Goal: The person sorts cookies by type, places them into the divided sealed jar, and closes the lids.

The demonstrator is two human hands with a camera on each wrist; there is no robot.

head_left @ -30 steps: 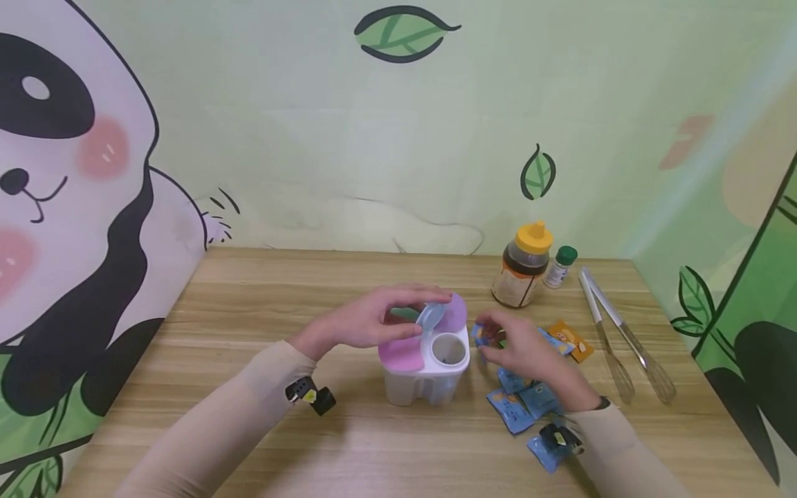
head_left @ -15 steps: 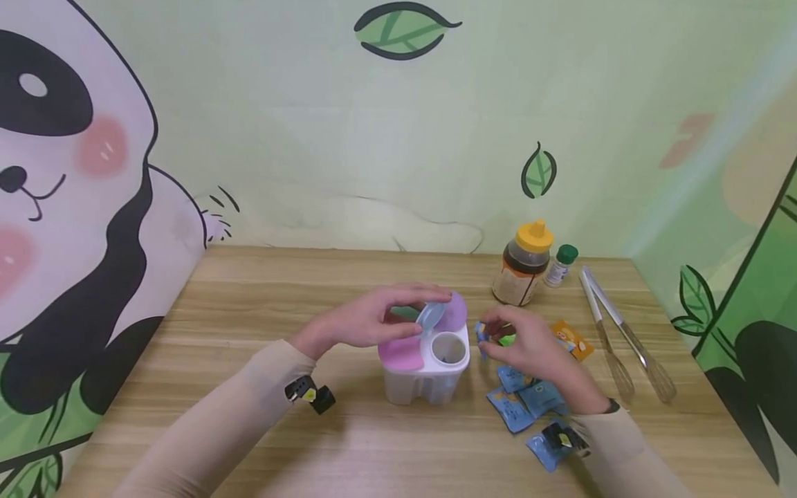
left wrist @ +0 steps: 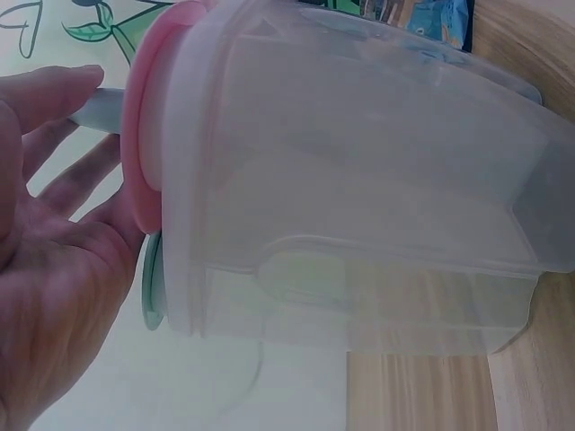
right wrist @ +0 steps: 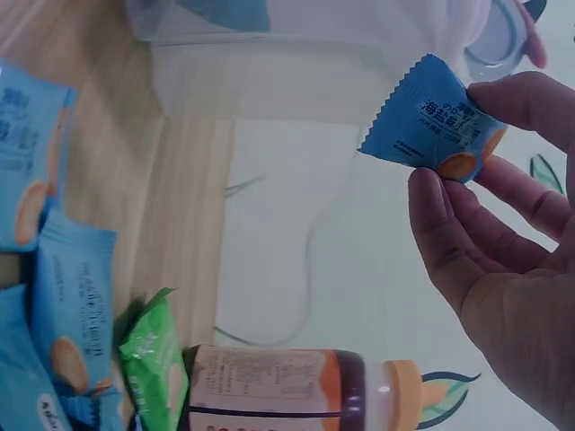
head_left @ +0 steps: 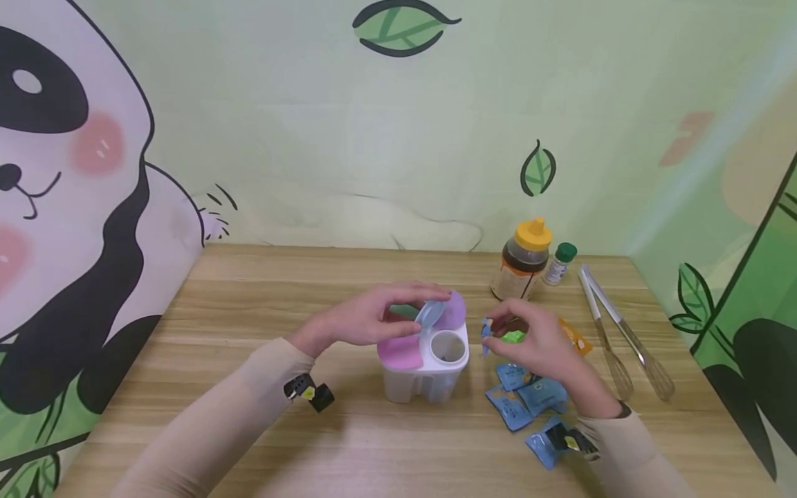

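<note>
A translucent storage box (head_left: 416, 386) with a white top and coloured flap lids stands on the table. My left hand (head_left: 376, 318) pinches its light-blue lid (head_left: 429, 314), which is tilted up beside an uncovered round opening (head_left: 448, 348). In the left wrist view the thumb lies on that lid (left wrist: 99, 109) while the fingers reach behind the pink lid (left wrist: 139, 135). Just right of the box, my right hand (head_left: 535, 339) pinches a small blue snack packet (right wrist: 440, 121) between thumb and fingers. Another blue packet (right wrist: 229, 11) shows through the box wall.
Several blue packets (head_left: 510, 408) lie right of the box, near a green packet (head_left: 513, 337) and an orange one (head_left: 574, 337). Behind them stand a yellow-capped bottle (head_left: 521, 266) and a green-capped jar (head_left: 558, 266). Two metal whisks (head_left: 629, 332) lie far right.
My right hand has shifted slightly to the right, and the pinched packet has turned more edge-on to the head view. The left hand and the raised lid have stayed in place.
</note>
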